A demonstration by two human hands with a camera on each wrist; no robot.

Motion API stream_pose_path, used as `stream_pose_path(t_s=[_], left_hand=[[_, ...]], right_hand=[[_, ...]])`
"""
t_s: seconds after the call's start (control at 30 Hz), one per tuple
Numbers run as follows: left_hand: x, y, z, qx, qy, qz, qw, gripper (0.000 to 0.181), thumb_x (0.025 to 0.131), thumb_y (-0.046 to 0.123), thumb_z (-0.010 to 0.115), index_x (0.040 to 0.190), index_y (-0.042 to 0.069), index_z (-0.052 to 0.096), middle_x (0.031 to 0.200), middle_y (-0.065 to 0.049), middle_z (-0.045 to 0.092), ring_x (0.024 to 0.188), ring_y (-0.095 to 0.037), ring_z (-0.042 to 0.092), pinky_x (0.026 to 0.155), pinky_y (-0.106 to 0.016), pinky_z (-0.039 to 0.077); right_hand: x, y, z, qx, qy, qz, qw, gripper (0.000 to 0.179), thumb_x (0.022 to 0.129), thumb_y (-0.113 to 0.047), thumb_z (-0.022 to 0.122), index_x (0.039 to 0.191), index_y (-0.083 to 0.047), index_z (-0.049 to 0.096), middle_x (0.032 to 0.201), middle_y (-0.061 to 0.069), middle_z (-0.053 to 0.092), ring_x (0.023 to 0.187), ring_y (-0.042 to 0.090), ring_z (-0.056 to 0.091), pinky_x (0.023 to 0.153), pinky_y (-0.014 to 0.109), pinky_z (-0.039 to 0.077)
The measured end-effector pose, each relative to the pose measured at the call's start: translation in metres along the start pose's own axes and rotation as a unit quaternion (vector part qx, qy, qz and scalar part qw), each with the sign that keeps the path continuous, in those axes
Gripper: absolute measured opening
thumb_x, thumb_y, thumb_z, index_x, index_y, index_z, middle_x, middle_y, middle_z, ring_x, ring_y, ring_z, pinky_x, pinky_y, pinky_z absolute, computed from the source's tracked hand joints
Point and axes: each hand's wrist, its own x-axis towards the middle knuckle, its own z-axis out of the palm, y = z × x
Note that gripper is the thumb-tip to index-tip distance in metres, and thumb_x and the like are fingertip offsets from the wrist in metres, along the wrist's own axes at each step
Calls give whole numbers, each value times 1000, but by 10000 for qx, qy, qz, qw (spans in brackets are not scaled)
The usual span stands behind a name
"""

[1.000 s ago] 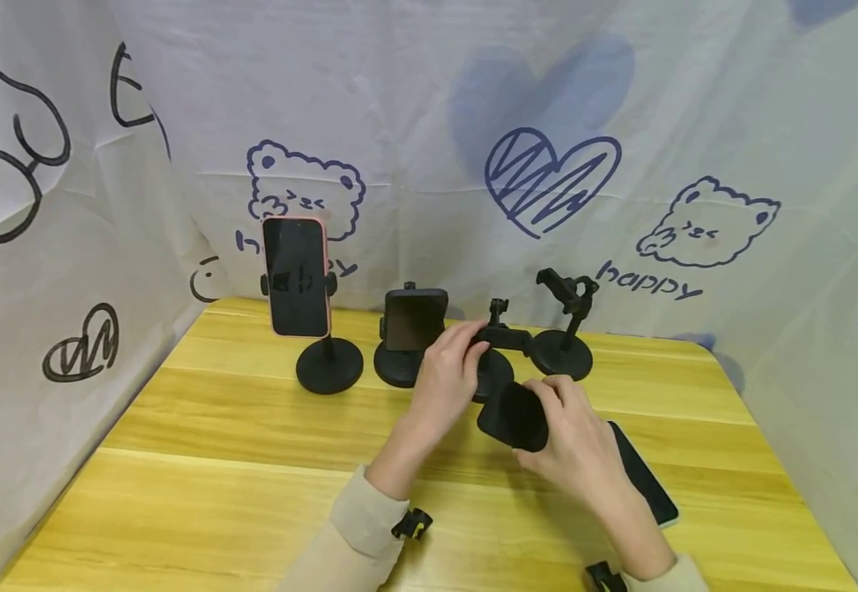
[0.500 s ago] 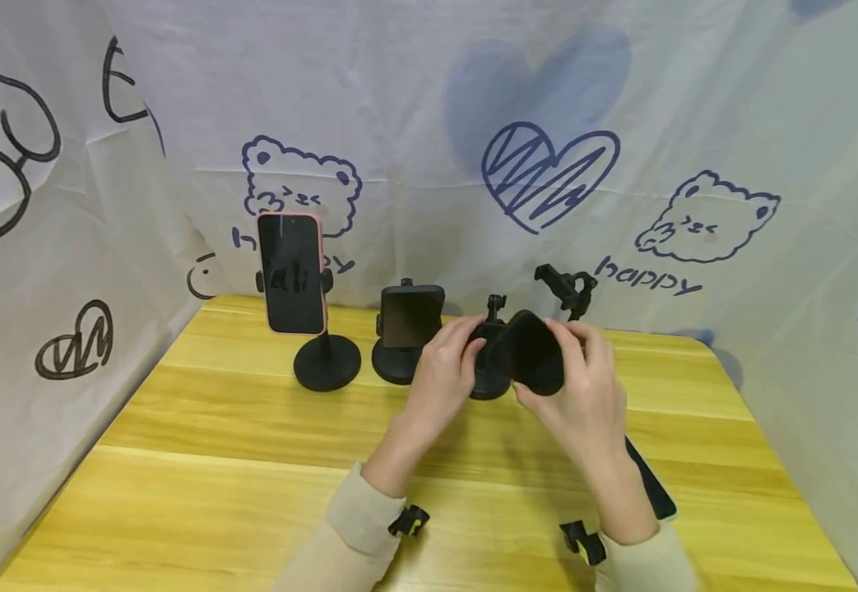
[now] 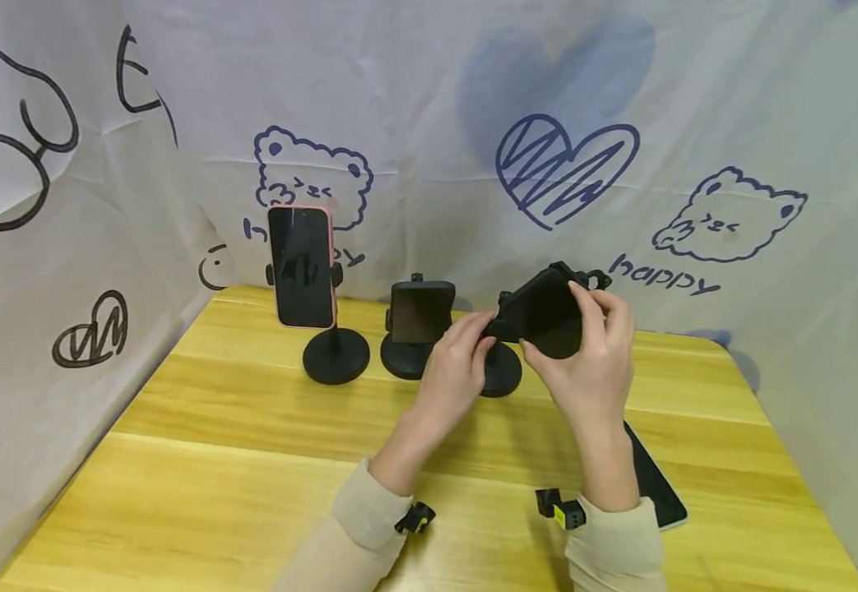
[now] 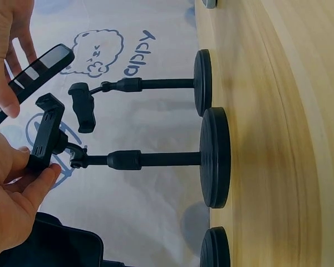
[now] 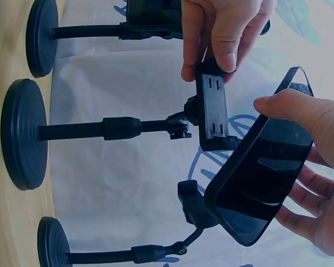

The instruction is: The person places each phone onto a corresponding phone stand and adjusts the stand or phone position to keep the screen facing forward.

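My left hand (image 3: pixel 452 366) pinches one end of the black clamp (image 5: pixel 214 105) on a phone stand. The stand's round base (image 3: pixel 501 374) rests on the table. My right hand (image 3: pixel 595 362) grips a black phone (image 3: pixel 550 312) by its edges, thumb on one side and fingers on the other. In the right wrist view the phone's dark glossy face (image 5: pixel 264 172) hangs tilted beside the clamp's far end. The left wrist view shows a gap between the phone (image 4: pixel 36 75) and the clamp (image 4: pixel 44 130).
To the left, a phone in a pink case (image 3: pixel 301 267) sits upright in a stand, and a dark phone (image 3: pixel 423 312) lies sideways in another. One more stand (image 4: pixel 167 83) is partly hidden behind my right hand. Another phone (image 3: pixel 654 485) lies flat near my right forearm.
My right hand has lifted the black phone up and away from me, level with the clamp. My left hand has stayed on the clamp's end.
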Motion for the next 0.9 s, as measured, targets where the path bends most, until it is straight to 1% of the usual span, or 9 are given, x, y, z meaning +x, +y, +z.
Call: stream_pose_path(t_s=[0.13,0.23,0.37,0.5,0.57,0.63,0.77,0.9], left_hand=[[-2,0,1,-36,1,-8,10000,33,105,5,60,137,-4,62,132,-18,65,119,-32,67,96,-39,58],[-3,2,1,-163,70,68,9998,34,106,5,58,139,-5,61,135,-19,64,122,-32,66,98,-40,57],[-2,7,0,-345,338,269,9985,36,107,7,56,141,-5,59,138,-20,62,125,-32,63,103,-41,54],[0,13,-3,-605,639,494,9949,38,107,8,57,143,-4,56,139,-20,61,125,-32,64,104,-39,54],[0,15,-5,-804,759,575,9922,38,106,7,59,142,-5,57,136,-21,63,121,-31,66,102,-37,55],[0,18,-7,-1096,851,586,9886,35,105,6,62,138,-5,59,131,-21,64,116,-31,68,99,-35,57],[2,21,-11,-1715,1022,461,9788,27,102,4,66,128,-5,63,117,-20,67,105,-29,71,91,-29,60],[2,23,-14,-2154,1211,345,9684,21,99,1,69,118,-6,67,104,-20,69,96,-30,73,83,-30,62]], right_hand=[[-2,2,2,42,33,50,10000,82,67,-13,99,139,0,60,129,27,52,118,44,52,94,57,55],[-4,2,3,48,77,23,10000,83,66,-12,99,139,0,61,128,27,51,117,44,52,92,57,55],[-4,2,4,102,132,-67,9998,83,65,-11,99,139,-1,61,128,27,52,116,44,53,91,58,55],[-3,1,5,174,128,-159,9996,85,64,-10,100,139,-1,62,127,27,52,116,44,53,91,59,55],[-4,-1,5,208,108,-220,9995,85,63,-10,100,139,-1,62,126,27,52,114,44,54,90,59,56],[-5,-3,5,251,94,-286,9992,86,63,-10,100,139,0,62,126,27,52,113,44,54,90,59,55],[-6,-7,7,347,112,-414,9985,88,63,-11,101,141,0,60,126,28,52,113,43,54,92,57,55],[-5,-10,8,455,169,-491,9976,87,64,-11,100,140,0,60,126,27,52,114,42,53,94,55,54]])
